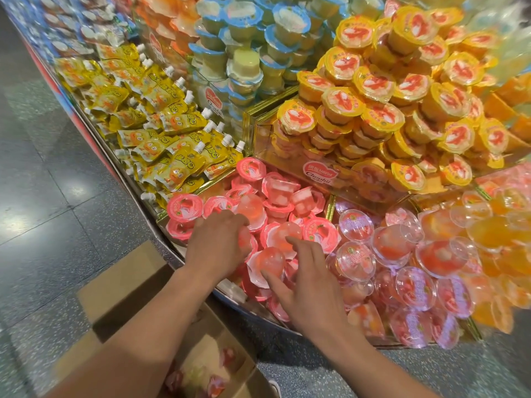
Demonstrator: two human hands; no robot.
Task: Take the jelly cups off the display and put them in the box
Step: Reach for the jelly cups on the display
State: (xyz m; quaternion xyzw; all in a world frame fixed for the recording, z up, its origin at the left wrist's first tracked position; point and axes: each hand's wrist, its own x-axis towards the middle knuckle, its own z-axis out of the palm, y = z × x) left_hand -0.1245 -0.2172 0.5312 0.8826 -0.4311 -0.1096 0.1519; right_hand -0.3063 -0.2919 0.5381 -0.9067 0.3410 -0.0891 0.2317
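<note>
Left hand (pixel 217 244) sits low centre of the frame, fingers curled down over a pink jelly cup (pixel 244 239) in the pink pile (pixel 275 205); it looks closed around that cup, though the knuckles hide the actual grip. Right hand (pixel 306 278) just beside it, fingers spread fairly wide, thumb and forefinger either side of an upturned clear-bottomed cup (pixel 270 261), touching but not yet closed on it.

Box (pixel 138 285) at lower left, below the display edge, flaps open. A few cups (pixel 224 366) already lie in it at bottom centre.

Doing this step well, as I judge it: close the right hand on the cup body rather than the thin lid rim, lift straight up so neighbours don't slide off the sloped heap, and carry both hands down-left over the box before letting go. Cups here are loosely heaped and slippery-looking; a sideways drag could send some to the floor (pixel 57 168).

Other stock not in play: yellow-lidded cups (pixel 382 104) upper right, blue-lidded cups (pixel 250 38) top centre, yellow spouted pouches (pixel 161 119) left, clear-lidded cups (pixel 402 268) lower right.

Poorly seen: box interior largely covered by the left forearm; its far wall and how full it is can't be judged. Right edge of frame is smeared.
</note>
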